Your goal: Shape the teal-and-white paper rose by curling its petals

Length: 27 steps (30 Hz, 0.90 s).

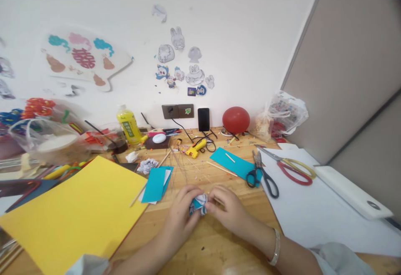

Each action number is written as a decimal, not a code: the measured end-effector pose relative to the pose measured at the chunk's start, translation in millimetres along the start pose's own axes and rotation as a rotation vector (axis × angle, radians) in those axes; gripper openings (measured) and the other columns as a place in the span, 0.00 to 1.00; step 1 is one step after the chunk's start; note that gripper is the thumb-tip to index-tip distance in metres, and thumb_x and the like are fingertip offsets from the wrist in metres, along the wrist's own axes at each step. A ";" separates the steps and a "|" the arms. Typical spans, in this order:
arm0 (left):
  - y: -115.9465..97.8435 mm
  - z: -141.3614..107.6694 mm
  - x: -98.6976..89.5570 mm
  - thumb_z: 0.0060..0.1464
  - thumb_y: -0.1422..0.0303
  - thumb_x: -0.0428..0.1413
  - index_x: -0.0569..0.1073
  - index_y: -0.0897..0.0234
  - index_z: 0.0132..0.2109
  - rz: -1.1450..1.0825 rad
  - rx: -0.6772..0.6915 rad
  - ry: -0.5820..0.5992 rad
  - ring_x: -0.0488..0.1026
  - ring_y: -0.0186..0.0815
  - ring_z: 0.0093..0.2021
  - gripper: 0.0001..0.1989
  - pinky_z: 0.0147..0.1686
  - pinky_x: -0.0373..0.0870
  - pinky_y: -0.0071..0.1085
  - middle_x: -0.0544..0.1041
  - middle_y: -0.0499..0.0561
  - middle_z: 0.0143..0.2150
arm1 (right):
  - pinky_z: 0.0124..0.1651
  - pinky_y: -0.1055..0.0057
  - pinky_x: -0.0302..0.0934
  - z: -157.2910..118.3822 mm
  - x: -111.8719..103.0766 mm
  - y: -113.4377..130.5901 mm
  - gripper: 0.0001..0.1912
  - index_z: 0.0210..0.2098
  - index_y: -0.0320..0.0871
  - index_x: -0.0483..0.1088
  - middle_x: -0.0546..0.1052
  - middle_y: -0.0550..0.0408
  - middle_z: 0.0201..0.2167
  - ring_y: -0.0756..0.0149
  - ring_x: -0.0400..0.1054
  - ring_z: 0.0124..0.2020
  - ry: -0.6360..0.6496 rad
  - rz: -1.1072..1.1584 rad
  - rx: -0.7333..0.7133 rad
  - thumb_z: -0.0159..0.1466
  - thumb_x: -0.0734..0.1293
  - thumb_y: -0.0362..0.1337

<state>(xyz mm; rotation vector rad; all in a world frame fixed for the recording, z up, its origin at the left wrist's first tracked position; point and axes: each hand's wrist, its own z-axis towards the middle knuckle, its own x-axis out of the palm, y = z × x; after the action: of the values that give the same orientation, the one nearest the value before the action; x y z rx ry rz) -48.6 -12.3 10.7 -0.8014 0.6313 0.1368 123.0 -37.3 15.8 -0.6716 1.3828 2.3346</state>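
Crumpled paper (198,204), seemingly between both hands (203,208)

A red "囍" (83,58) marks the white wall paper (120,61).

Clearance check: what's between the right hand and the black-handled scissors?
Just wooden tabletop from right hand to black-handled scissors, per head view.

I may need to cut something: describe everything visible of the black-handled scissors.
The black-handled metal scissors lie partly open, their grey blades pointing toward the white wall. The two looped handles are spread: the left one rests over a blue rectangular paper strip, the right one over a large white sheet.
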 end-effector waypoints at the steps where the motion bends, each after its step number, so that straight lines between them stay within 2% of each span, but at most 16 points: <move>1: -0.3 0.0 -0.3 0.49 0.79 0.48 0.66 0.61 0.44 -0.003 0.001 -0.002 0.69 0.40 0.43 0.15 0.43 0.69 0.37 0.71 0.55 0.41 | 0.30 0.74 0.53 0.4 1.0 -2.1 0.11 0.24 0.42 0.61 0.64 0.60 0.23 0.69 0.60 0.28 0.002 0.037 0.023 0.61 0.62 0.40; 5: -2.4 1.2 -1.5 0.48 0.79 0.48 0.67 0.61 0.43 -0.013 -0.013 -0.018 0.70 0.40 0.44 0.15 0.43 0.69 0.37 0.72 0.54 0.41 | 0.27 0.76 0.52 2.1 3.8 -7.5 0.16 0.23 0.42 0.59 0.60 0.62 0.21 0.72 0.56 0.24 0.041 0.213 0.077 0.62 0.60 0.45; 8: -4.0 2.3 -2.5 0.47 0.79 0.48 0.67 0.61 0.42 -0.007 -0.027 -0.028 0.70 0.41 0.43 0.15 0.43 0.69 0.38 0.72 0.55 0.41 | 0.27 0.76 0.53 2.4 3.1 -6.5 0.16 0.23 0.42 0.60 0.61 0.62 0.21 0.72 0.56 0.25 0.033 0.229 0.058 0.63 0.60 0.45; 14: -2.7 0.4 -2.1 0.47 0.80 0.47 0.66 0.61 0.44 0.019 0.008 -0.031 0.70 0.40 0.43 0.17 0.43 0.69 0.37 0.71 0.54 0.41 | 0.33 0.71 0.55 -0.1 -2.1 2.4 0.11 0.25 0.43 0.62 0.66 0.58 0.25 0.67 0.60 0.30 -0.013 -0.062 -0.048 0.64 0.57 0.36; 19: -2.6 -1.4 -0.2 0.47 0.81 0.47 0.66 0.60 0.46 0.069 0.048 0.011 0.69 0.39 0.44 0.19 0.43 0.69 0.36 0.70 0.55 0.43 | 0.31 0.70 0.53 -2.5 0.1 8.2 0.10 0.23 0.42 0.62 0.66 0.56 0.24 0.65 0.60 0.29 -0.052 -0.348 -0.094 0.60 0.57 0.30; 27: -0.7 -4.3 3.5 0.47 0.82 0.46 0.66 0.61 0.46 0.129 0.053 0.047 0.69 0.39 0.45 0.19 0.45 0.68 0.34 0.69 0.55 0.43 | 0.30 0.71 0.52 -5.6 7.8 6.2 0.08 0.23 0.42 0.62 0.67 0.56 0.24 0.65 0.61 0.29 -0.027 -0.453 -0.049 0.56 0.59 0.26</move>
<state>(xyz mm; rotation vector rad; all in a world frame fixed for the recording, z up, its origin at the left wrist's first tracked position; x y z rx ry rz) -47.6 -16.2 6.9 -0.7143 0.7287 0.2186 114.5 -44.7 13.5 -0.8622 1.0324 2.0111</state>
